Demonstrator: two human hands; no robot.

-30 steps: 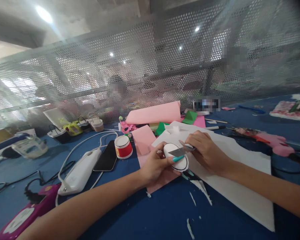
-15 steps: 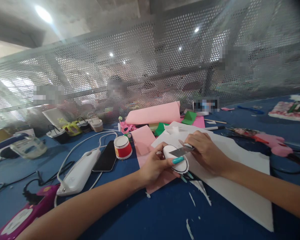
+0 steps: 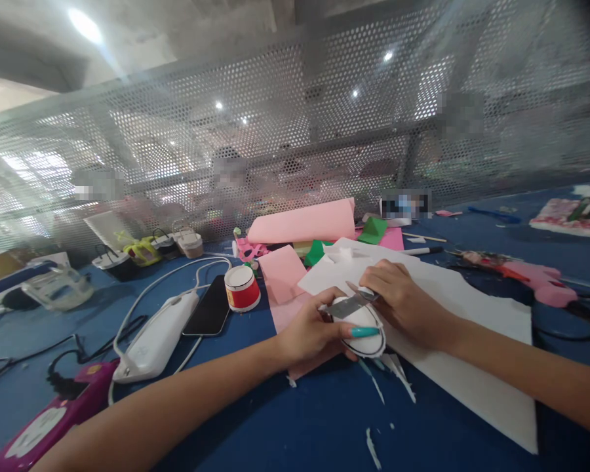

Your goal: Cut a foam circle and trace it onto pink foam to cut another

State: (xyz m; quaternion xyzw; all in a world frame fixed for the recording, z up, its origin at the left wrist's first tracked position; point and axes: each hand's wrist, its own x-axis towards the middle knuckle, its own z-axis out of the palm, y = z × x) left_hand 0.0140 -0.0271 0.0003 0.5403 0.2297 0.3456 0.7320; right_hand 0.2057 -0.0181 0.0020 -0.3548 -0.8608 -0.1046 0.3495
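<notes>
My left hand [image 3: 311, 332] is closed round a white oval foam piece [image 3: 366, 324] with a dark outline, thumb on top, teal nails showing. My right hand [image 3: 404, 299] is closed on a small metal blade [image 3: 348, 306], whose edge rests against the upper side of the oval. Both hands work over the near corner of a large white foam sheet [image 3: 472, 341] lying on the blue table [image 3: 285, 426]. A pink foam sheet [image 3: 284, 275] lies under my left hand.
White foam offcuts [image 3: 396, 373] lie below the oval. To the left are a red-and-white cup [image 3: 242, 288], a black phone [image 3: 210, 314] and a white power bank [image 3: 152, 342] with cables. A pink foam roll [image 3: 302, 223] lies behind, a pink glue gun [image 3: 531, 278] at right, a perforated metal screen beyond.
The oval piece has turned and shifted down and to the right in my left hand. The blade has stayed on its upper edge, and my right hand has moved slightly down.
</notes>
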